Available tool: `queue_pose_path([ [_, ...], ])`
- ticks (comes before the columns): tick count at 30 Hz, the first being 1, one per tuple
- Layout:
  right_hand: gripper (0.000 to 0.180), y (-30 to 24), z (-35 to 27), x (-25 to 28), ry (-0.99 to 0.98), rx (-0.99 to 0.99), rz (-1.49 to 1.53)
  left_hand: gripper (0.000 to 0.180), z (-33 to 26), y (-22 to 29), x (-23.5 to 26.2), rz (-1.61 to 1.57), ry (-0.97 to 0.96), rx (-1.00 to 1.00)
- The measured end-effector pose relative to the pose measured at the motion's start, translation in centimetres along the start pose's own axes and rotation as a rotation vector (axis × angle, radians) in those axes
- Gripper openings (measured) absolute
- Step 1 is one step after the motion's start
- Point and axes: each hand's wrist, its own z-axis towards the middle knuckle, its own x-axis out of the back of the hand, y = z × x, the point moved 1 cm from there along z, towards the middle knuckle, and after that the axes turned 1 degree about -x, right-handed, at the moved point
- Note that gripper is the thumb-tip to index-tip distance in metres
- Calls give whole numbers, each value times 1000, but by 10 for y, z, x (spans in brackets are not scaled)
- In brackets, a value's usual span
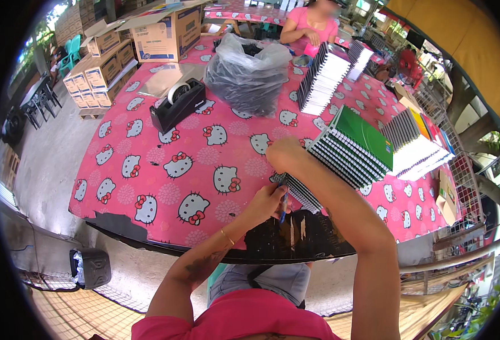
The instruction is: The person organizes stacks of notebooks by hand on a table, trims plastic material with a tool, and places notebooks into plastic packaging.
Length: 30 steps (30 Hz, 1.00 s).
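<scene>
My left hand (268,203) is closed near the table's front edge. A slim blue-ended tool (284,211), perhaps a pen or cutter, sticks out below its fingers. Just beyond, my right hand (285,154) is curled, its fingertips hidden; whatever it grips does not show. Both hands are at the left end of a low stack of spiral-bound notebooks (303,195), partly covered by my right forearm. Behind that forearm stands a taller stack of spiral notebooks with a green cover (363,136) on top.
More notebook stacks stand right (411,133) and far right (320,79). A black tape dispenser (177,106), a grey plastic bag of dark items (247,79) and a carton (167,35) sit left and back on the pink tablecloth (165,190). Across the table is a person (312,25).
</scene>
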Motion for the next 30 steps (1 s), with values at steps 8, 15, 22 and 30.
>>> queue_pose_path([
  [8, 18, 5, 6, -17, 66, -52, 102, 32, -4, 7, -13, 46, 70, -85],
  [15, 18, 1, 6, -12, 56, -36, 113, 28, -2, 1, -11, 42, 85, -136],
  [22, 17, -2, 5, -11, 59, -14, 132, 37, -3, -8, -8, -116, 28, 25],
  [30, 18, 0, 11, -22, 72, -52, 112, 30, 4, -8, -8, 71, 60, -101],
])
